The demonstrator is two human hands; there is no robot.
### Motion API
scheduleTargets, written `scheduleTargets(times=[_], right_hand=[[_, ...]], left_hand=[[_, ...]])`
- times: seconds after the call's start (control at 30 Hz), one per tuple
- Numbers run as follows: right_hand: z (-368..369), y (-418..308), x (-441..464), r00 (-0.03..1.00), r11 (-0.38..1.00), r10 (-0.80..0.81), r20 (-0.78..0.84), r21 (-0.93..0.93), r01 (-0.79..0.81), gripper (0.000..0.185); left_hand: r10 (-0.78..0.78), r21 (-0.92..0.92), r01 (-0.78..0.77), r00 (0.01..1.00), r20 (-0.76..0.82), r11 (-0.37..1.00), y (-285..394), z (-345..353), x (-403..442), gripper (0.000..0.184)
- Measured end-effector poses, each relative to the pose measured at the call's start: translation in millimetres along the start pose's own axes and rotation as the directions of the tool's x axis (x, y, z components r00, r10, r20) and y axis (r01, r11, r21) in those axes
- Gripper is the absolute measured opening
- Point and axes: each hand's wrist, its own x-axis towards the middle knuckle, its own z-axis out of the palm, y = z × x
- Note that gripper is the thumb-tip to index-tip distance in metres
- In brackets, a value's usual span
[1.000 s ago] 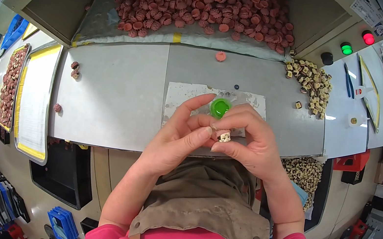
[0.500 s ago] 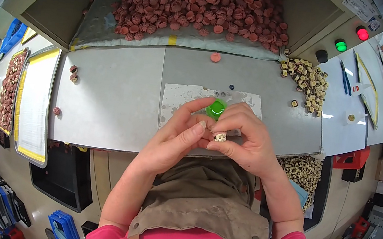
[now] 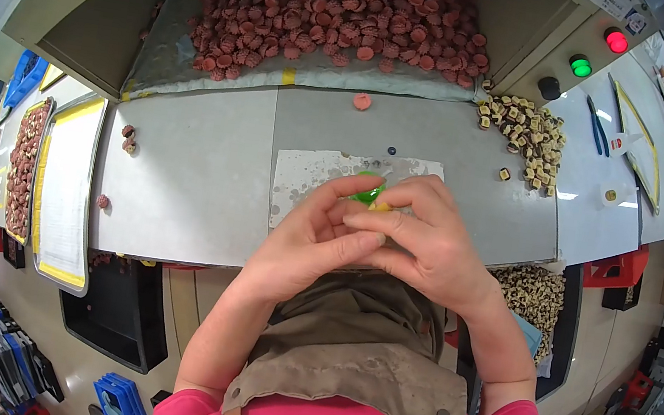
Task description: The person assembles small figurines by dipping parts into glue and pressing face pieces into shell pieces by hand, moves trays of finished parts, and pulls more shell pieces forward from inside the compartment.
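Over a stained white sheet (image 3: pixel 311 174) on the bench, my two hands meet at their fingertips. My left hand (image 3: pixel 305 242) is closed, thumb and fingers pinched together against the right one. My right hand (image 3: pixel 438 245) is also closed, its fingers curled towards the left thumb. Whatever they hold is hidden behind the fingers. A yellow bit (image 3: pixel 381 207) shows by the right fingers. Just beyond them is a bright green round thing (image 3: pixel 367 193), partly covered. A small dark bead-like piece (image 3: pixel 392 150) and a pink cup-shaped piece (image 3: pixel 362 102) lie farther back.
Many dark-red ridged cups (image 3: pixel 343 16) are heaped at the back. Small cream-and-dark blocks (image 3: pixel 534 148) lie at right, near pliers (image 3: pixel 597 127). At left stands a white-lined tray (image 3: pixel 70 190). Below the bench are a black bin (image 3: pixel 114 312) and a bin of cream pieces (image 3: pixel 528 301).
My fingers have closed closer together. The small cream-and-dark piece that showed between my right thumb and fingers is now hidden, and more of the green thing is covered. The view has shifted slightly.
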Motion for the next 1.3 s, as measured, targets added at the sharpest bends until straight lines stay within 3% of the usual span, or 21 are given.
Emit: scheduleTargets(times=[0.1,0.33,0.53,1.0,1.3], right_hand=[[-2.7,0.8,-4.2,0.995,0.991,0.1,0.004,0.089,-0.1,0.031],[2.6,2.9,-14.8,0.971,0.931,0.232,0.056,0.276,-0.238,0.029],[4.8,5.2,-18.9,0.962,0.873,0.267,0.056,0.408,-0.266,0.028],[6.5,-3.1,-18.6,0.959,0.873,0.284,-0.01,0.415,-0.255,0.017],[16.8,-9.5,-21.2,0.935,0.864,0.345,-0.081,0.417,-0.283,0.027]], left_hand=[[-0.028,-0.167,0.019,0.998,-0.051,0.986,-5.8,2.0,0.5,0.057],[0.003,-0.126,-0.011,0.998,-0.065,0.992,-11.0,3.9,-3.1,0.054],[-0.032,-0.158,0.022,0.998,-0.058,0.987,-8.0,2.9,-2.6,0.055],[-0.025,-0.113,0.026,1.0,0.008,0.993,-13.3,-4.0,-2.5,0.047],[0.045,-0.19,-0.071,0.989,-0.142,0.979,-15.5,6.3,-5.0,0.04]])
